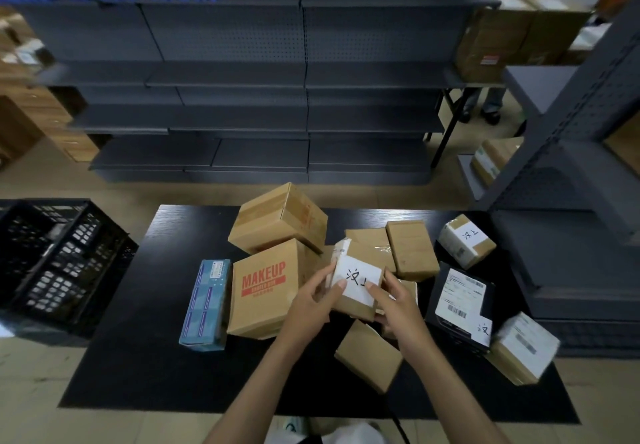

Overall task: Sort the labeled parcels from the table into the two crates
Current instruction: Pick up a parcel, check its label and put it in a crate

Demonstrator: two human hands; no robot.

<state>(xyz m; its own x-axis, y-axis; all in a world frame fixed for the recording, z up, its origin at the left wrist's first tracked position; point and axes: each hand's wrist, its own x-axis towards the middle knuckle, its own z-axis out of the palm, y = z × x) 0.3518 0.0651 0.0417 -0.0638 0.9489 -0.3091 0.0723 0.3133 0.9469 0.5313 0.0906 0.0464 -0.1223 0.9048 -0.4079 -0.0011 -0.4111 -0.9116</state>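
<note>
A small cardboard parcel with a white handwritten label is lifted above the middle of the black table. My left hand grips its left side, thumb on the label. My right hand grips its right side. Around it lie more parcels: a MAKEUP box, a blue carton, a big plain box, a labelled box at the far right, a black labelled box and a blurred labelled box. One black crate stands left of the table.
Grey metal shelving runs along the back, and a second shelf unit stands close to the table's right end. Plain brown boxes lie near my forearms. A person's legs show behind the shelves at the right.
</note>
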